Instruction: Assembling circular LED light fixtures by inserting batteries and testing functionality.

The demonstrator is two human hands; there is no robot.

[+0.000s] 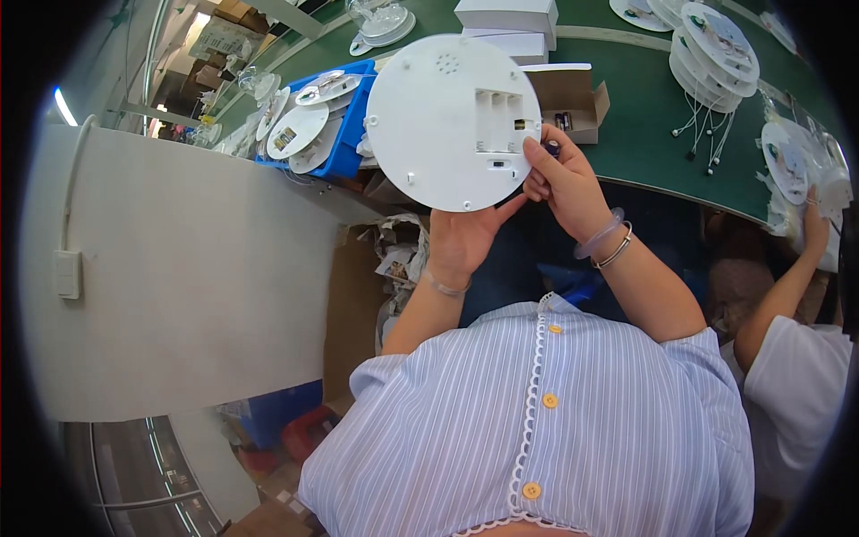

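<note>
White round plastic base [452, 121], held up above the green bench [653, 152], is pinched at its lower rim by the left hand [465, 234]. Its open battery bay [499, 121] faces the person, slots upright. Right hand [562, 179], just right of that bay, closes its fingertips on a small dark battery [552, 146].

Green worktable [653, 143], white partition panel [188, 286], wall switch [67, 274]

White round plastic disc [452, 121] — underside up, battery bay open, held tilted — perhaps one cell seated.
</note>
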